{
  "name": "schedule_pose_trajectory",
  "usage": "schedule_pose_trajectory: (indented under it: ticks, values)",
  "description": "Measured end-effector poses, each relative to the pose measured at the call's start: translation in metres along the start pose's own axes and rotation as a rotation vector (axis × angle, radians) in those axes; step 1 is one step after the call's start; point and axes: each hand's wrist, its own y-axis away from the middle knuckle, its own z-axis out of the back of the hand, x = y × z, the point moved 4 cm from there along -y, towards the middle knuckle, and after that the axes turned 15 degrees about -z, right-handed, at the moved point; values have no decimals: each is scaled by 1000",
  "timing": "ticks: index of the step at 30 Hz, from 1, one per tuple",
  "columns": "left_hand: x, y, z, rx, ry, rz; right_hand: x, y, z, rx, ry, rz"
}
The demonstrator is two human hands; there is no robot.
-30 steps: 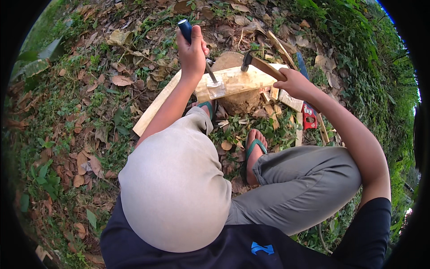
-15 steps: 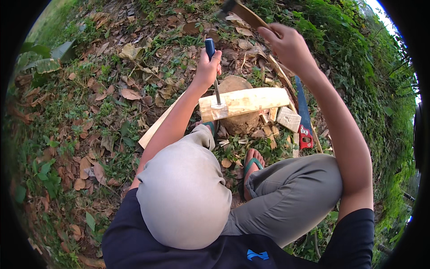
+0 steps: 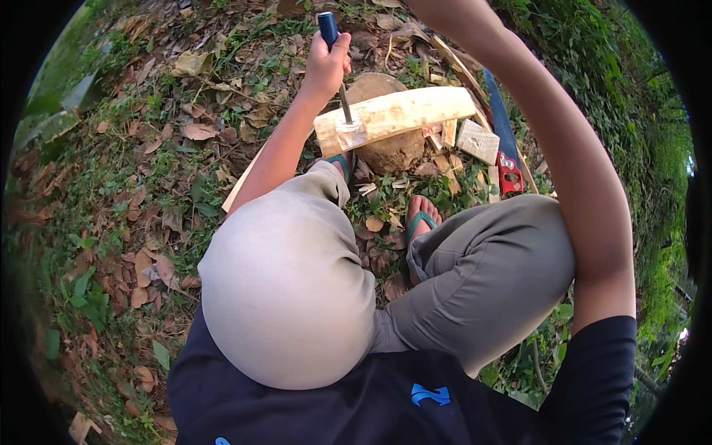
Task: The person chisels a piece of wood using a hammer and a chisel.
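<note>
My left hand [image 3: 326, 67] is closed around the blue handle of a chisel [image 3: 327, 30]. The chisel stands nearly upright, slightly tilted, its blade tip in a pale, roughly cut patch near the left end of a squared piece of wood [image 3: 415, 110]. That wood lies across a log stump [image 3: 393, 152]. My right hand [image 3: 452, 15] is raised at the top edge, where the picture cuts off its fingers. Whatever it holds is out of view.
To the right lies a handsaw [image 3: 503, 122] with a red handle, beside a small wood block [image 3: 478, 141] and offcuts. A long board [image 3: 241, 185] passes under my left arm. My sandalled feet are close to the stump. Leaf litter and weeds surround it.
My right hand has risen toward the top edge, taking the hammer it held out of view. The whole scene has shifted up; the chisel stays on the cut patch in my left hand.
</note>
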Motion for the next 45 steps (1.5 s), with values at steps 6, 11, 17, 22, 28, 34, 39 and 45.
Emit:
schedule_pose_trajectory:
  ticks: [6, 11, 17, 22, 28, 34, 39, 45]
  values:
    - [5, -3, 0, -53, 3, 58, -8, -5, -7, 12, 176, 62]
    - [18, -12, -4, -57, -66, 119, -14, -22, -29, -19, 109, 129]
    - [37, -13, 6, -82, -44, 192, -33, -22, -33, 56, 183, 90]
    - [60, -15, 32, -169, 20, 241, -34, -32, -18, -6, -84, 47]
    - [78, 4, 87, -331, -53, 384, -64, -53, -30, 47, -39, -81]
    - [44, 15, 54, -465, -29, 244, -97, -62, -39, 119, 157, -45]
    - [15, 19, 38, -470, -24, 70, -86, -51, -39, 116, 151, -44]
    - [-14, 38, 20, -401, 56, -178, -82, -59, -32, 49, 139, -11]
